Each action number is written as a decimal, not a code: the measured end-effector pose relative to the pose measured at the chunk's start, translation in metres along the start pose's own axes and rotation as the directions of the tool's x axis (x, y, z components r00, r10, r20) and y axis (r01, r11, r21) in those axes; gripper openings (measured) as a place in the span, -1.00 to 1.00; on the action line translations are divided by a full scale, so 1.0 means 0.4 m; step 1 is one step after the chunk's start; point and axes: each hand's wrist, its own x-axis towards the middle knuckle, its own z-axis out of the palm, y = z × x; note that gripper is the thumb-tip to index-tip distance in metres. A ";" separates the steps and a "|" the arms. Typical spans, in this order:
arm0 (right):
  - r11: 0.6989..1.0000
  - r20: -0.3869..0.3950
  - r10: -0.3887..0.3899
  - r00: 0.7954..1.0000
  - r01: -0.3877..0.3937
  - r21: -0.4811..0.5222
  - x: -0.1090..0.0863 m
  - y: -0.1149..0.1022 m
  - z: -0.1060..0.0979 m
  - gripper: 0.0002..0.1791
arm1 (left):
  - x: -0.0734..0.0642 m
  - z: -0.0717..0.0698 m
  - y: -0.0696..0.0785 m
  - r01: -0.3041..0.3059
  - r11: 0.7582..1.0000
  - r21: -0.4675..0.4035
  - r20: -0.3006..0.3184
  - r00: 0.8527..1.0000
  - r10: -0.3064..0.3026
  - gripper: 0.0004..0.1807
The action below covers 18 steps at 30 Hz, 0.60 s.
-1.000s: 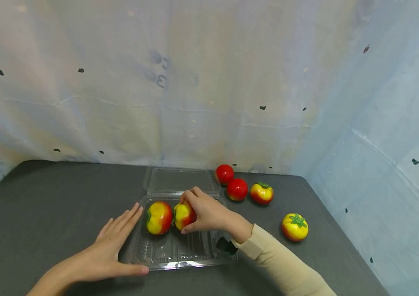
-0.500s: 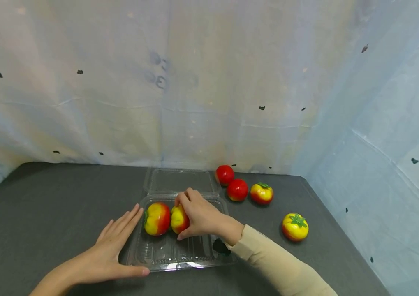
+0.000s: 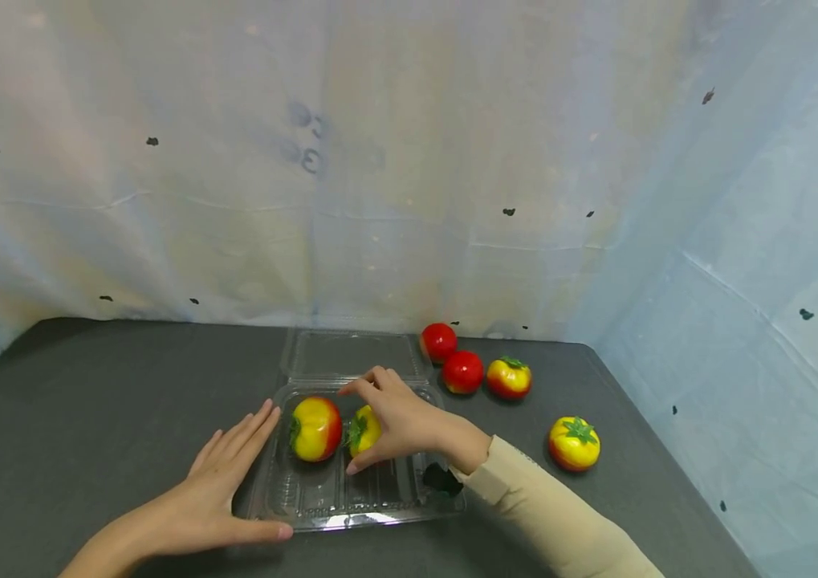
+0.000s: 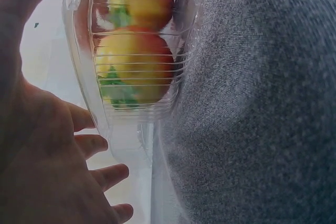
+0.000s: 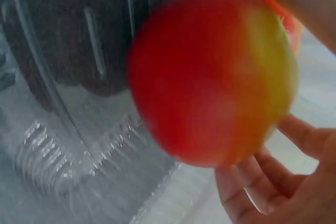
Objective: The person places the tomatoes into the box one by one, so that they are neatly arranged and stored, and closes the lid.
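Observation:
My right hand [image 3: 404, 421] arches over a red-and-yellow fruit with a green leafy top, like a tomato [image 3: 364, 431], its thumb and fingers spread wider than the fruit. In the right wrist view, that tomato [image 5: 210, 77] lies between the thumb above and the fingers below. A similar tomato [image 3: 316, 429] rests to its left. Both lie in the base of a clear plastic clamshell box [image 3: 322, 498], its lid folded back. Fingers straight, my left hand [image 3: 206, 490] lies along the box's left side, thumb at the front corner. In the left wrist view, both fruits show through the box wall [image 4: 136, 85].
Right of the lid [image 3: 351, 353] lie two red fruits [image 3: 440, 343] and a red-and-yellow one [image 3: 509, 378]. Another, leafy side up [image 3: 574, 443], sits farther right on the dark grey table [image 3: 127, 401]. Plastic sheeting [image 3: 409, 160] hangs behind and at the right.
My right hand shifted left with its tomato, then back right with its fingers spreading. Both tomatoes in the box have turned and moved slightly right. My left hand has stayed put.

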 end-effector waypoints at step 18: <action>0.994 0.228 0.047 0.973 -0.067 0.084 -0.069 0.041 -0.042 -0.07 | -0.002 0.005 -0.006 -0.013 1.000 0.022 -0.017 1.000 0.013 0.31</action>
